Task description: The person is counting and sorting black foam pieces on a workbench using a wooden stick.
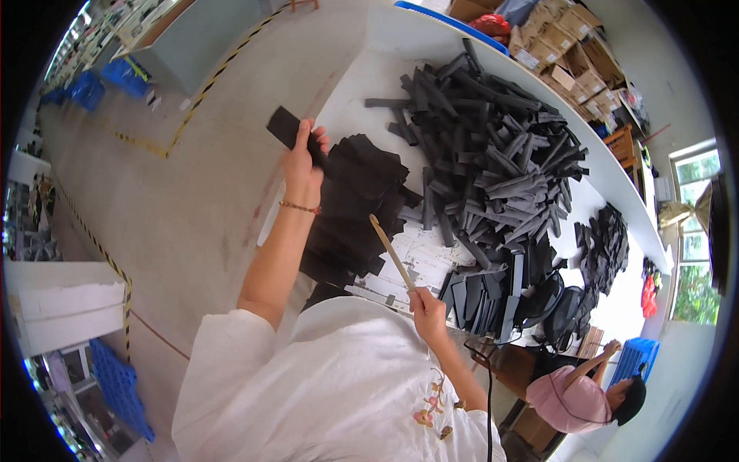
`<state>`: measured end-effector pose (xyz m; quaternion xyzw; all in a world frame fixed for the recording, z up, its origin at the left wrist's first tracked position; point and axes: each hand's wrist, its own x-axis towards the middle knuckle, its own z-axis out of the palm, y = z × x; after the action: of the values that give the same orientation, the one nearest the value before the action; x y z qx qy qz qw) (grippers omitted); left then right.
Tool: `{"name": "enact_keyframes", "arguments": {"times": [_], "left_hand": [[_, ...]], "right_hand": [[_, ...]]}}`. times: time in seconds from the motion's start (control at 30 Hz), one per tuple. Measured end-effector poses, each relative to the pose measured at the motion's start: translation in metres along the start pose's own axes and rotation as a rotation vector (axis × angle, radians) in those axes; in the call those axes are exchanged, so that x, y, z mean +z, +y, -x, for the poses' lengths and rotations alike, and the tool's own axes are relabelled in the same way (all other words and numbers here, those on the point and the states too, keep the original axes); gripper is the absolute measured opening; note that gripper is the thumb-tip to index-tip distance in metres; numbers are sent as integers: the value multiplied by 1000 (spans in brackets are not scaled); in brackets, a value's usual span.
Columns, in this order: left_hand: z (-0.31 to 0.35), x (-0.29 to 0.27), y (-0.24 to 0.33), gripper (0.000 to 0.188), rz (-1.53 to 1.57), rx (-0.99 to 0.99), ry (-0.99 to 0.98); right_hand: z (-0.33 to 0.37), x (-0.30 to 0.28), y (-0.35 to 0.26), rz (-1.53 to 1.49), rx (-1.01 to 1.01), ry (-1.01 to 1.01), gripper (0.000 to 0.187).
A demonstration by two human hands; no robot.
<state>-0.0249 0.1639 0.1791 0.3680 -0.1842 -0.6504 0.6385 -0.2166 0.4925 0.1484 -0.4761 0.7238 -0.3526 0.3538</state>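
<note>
The fingers of the left hand (299, 163), above the centre of the frame, are wrapped around a black strip (283, 126), whose free end juts toward the upper left. The fingers of the right hand (428, 313), lower and right of centre, grasp the near end of a pale stick (394, 252); its tip points up and left, apart from the strip.

Just beside the left hand, at the frame's centre, a thick spread of flat black pieces (350, 196) lies at the near edge of the white worktop (385, 69). Beyond it, toward the upper right, a large tangled heap of dark grey tube-like pieces (500, 146) covers much of the surface. Nearer, right of centre, are narrow grey strips (475, 299) and dark bundles (558, 304); another dark pile (604, 242) lies farther right.

Judging by how things lie, the work seems well under way: two large groups are separated, though which is finished and which is waiting cannot be told. The strip in hand seems unfinished, with the stick not yet applied.

At lower right sits a co-worker in pink (570, 396).
</note>
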Motion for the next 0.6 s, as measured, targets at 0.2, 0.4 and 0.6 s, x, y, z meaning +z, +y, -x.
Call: {"name": "enact_keyframes", "arguments": {"times": [0.2, 0.4, 0.6], "left_hand": [[12, -1, -58, 24, 254, -295, 30], [36, 10, -67, 22, 226, -339, 45], [116, 30, -91, 18, -21, -333, -225]], "right_hand": [[-21, -5, -14, 12, -103, 87, 10], [-38, 2, -12, 95, -122, 66, 9], [-85, 30, -41, 57, -89, 85, 13]]}}
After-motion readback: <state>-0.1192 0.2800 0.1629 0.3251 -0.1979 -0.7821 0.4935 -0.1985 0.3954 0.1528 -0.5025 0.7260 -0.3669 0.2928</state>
